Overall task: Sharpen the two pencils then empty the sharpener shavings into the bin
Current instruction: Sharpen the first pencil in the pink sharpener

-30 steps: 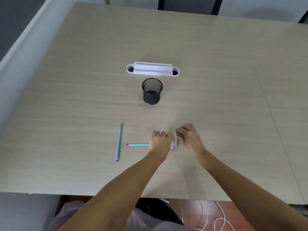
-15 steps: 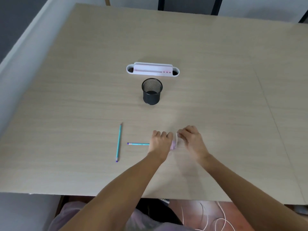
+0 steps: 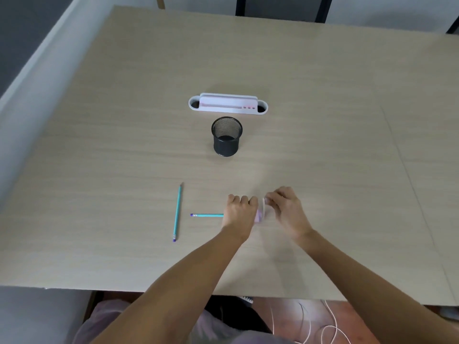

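No readable text, small mark on black mesh cup perhaps a logo

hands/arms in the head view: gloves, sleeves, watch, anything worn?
Nothing worn that shows. The left hand and right hand are bare, no gloves, and no rings or watch can be made out. Both forearms are uncovered from wrist to the bottom edge of the frame, so no sleeve or cuff is visible. No cables, straps or markers on either arm.
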Tool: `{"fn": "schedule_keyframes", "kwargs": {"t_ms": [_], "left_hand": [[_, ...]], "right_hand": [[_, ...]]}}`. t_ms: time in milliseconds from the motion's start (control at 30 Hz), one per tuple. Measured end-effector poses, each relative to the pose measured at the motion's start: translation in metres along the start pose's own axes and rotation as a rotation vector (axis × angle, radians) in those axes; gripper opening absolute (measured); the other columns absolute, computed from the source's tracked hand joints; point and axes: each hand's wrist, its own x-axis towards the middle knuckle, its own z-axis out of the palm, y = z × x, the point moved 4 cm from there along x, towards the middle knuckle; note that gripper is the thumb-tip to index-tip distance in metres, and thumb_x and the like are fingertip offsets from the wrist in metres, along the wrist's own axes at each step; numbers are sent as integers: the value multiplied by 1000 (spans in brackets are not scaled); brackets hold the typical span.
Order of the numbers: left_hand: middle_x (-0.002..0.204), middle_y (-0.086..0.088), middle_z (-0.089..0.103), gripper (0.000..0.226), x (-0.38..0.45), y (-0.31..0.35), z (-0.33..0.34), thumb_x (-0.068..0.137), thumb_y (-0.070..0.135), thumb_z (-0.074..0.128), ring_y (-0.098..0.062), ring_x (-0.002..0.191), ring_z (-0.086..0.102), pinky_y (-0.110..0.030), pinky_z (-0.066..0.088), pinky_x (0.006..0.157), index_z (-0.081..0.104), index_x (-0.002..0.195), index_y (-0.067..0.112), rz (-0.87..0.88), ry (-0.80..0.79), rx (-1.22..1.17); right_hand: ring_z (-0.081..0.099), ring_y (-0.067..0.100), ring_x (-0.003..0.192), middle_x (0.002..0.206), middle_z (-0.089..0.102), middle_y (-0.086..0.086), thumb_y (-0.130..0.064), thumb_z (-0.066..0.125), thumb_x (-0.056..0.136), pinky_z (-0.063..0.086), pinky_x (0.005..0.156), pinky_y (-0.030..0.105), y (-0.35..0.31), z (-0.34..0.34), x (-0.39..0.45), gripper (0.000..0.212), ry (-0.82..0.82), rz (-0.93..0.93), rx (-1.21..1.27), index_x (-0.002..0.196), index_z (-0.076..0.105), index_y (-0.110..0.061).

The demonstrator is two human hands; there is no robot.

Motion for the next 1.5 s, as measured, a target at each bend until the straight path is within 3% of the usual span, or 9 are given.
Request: {"fn": "schedule_keyframes", "kwargs": {"t_ms": [167,400,500,667,767,933,1167,1267,1500], "left_hand": [[87,1,64,40,-3,1,-1,67,17,75,-22,79,62,-31,42,83,53,100,17,-12,-39,7],[95,-3,61,43,-1,1,2,72,15,70,-24,84,59,-33,37,85,45,106,13,0,-5,24],[95,-4,62,35,0,1,0,75,14,66,-25,85,60,-34,36,83,46,104,14,-21,5,-23],[92,-2,61,39,-2,2,2,72,12,69,-24,82,59,-33,36,83,47,104,15,-14,0,-22],[92,-2,61,40,-2,2,1,71,13,70,-24,82,59,-33,36,85,46,104,15,-8,-16,-3],[93,-2,61,44,-2,2,0,69,13,73,-24,82,59,-33,36,84,46,104,14,-9,-19,28],[96,-2,62,42,-2,2,-3,72,12,70,-24,86,60,-33,36,83,47,107,15,-8,-9,-4],[94,-2,62,38,-3,2,-2,72,10,69,-24,83,59,-33,36,83,47,104,15,-14,-5,-23],[94,-2,61,51,-1,2,1,66,17,77,-23,83,59,-32,37,82,46,107,14,31,-9,25]], "right_hand": [[55,30,57,57,57,11,6,77,59,39,59,28,-5,35,-21,17,-187,3,-97,55,65,-7],[43,14,81,81,56,4,-7,55,86,34,75,12,-4,8,-68,10,-98,-28,81,84,65,-9],[48,20,78,78,59,9,-1,63,84,38,70,20,-4,-8,-28,6,-82,-147,-31,81,66,-6],[56,26,54,58,57,11,12,77,56,49,57,30,-8,10,9,21,-152,-68,-105,54,63,-4],[53,22,46,44,46,2,14,67,38,34,56,24,-21,23,-25,30,-195,-120,-185,44,54,-12],[49,18,74,77,58,7,-3,62,84,45,70,22,-10,10,-75,9,-106,5,61,78,67,-6],[55,32,61,63,61,14,8,79,61,51,56,36,-1,7,8,14,-71,-1,-29,63,67,0],[46,20,65,52,59,5,15,69,53,41,58,27,-7,33,-20,25,-105,-101,-151,54,65,-10],[42,14,80,80,58,2,-16,47,91,39,72,19,-7,5,-65,19,-16,-30,90,86,65,-10]]}}
